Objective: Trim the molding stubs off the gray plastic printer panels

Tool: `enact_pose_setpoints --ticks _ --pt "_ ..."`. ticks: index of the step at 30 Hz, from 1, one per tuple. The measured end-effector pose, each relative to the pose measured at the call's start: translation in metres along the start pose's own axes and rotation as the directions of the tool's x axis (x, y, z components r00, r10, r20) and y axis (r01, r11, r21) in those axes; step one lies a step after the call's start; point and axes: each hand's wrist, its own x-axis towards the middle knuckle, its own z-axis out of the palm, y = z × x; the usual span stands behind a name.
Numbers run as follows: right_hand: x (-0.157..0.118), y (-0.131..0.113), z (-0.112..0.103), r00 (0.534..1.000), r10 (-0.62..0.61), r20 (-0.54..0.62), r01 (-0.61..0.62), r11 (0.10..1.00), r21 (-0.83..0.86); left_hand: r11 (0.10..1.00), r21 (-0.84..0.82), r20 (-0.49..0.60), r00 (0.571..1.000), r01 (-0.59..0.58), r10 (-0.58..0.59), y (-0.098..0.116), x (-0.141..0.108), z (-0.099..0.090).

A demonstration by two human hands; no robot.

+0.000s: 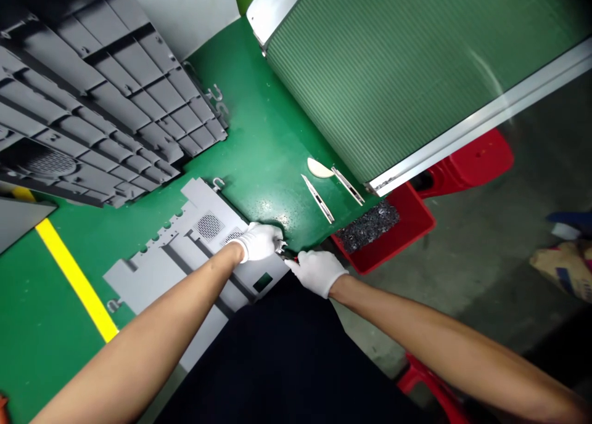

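Observation:
A light grey plastic panel (166, 276) with vent grilles and small hooks at its edges lies on the green table in front of me. My left hand (261, 240), in a white glove, is closed at the panel's right-hand corner; its fingertips partly hide what they pinch. In my right hand (319, 271), also gloved in white, is a pair of nippers (289, 254) with a dark head and a bit of red on the handle. The nippers' jaws meet the panel's corner by my left fingertips. Whether they have closed on it is too small to tell.
Two slim metal cutter knives (317, 199) (348, 185) and a cream half-round piece (319, 167) lie beyond my hands. A ribbed green conveyor (416, 73) stands right. Larger grey panels (106, 97) lean left. Below the table edge is a red bin (416, 224) holding dark scraps.

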Motion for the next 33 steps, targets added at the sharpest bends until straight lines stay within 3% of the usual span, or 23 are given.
enact_pose_setpoints --ticks 3,11,18,24,30,33 --pt "0.004 0.004 0.000 0.995 -0.038 -0.092 0.033 0.998 -0.051 0.999 0.019 0.011 0.999 0.032 -0.033 0.003 0.000 -0.002" --pt "0.009 0.010 -0.006 0.995 -0.075 -0.070 0.071 0.995 -0.065 0.997 0.034 0.032 0.997 0.071 -0.073 0.010 0.002 -0.004" --pt "-0.002 -0.002 0.008 0.984 0.036 -0.172 -0.026 0.998 0.058 0.997 0.031 0.006 0.998 0.065 -0.065 0.011 -0.002 -0.004" --pt "0.000 -0.012 0.014 0.985 0.082 -0.149 -0.071 0.994 0.078 0.998 -0.021 -0.024 0.998 0.064 -0.064 0.014 -0.003 -0.004" --pt "0.010 0.010 -0.011 0.993 -0.079 -0.087 0.077 0.997 -0.031 0.991 -0.101 -0.069 0.993 0.091 -0.098 0.008 -0.001 -0.006" --pt "0.011 0.031 -0.027 0.999 -0.030 -0.045 0.030 1.000 0.004 0.979 -0.181 -0.104 0.988 0.097 -0.117 0.002 -0.003 -0.009"
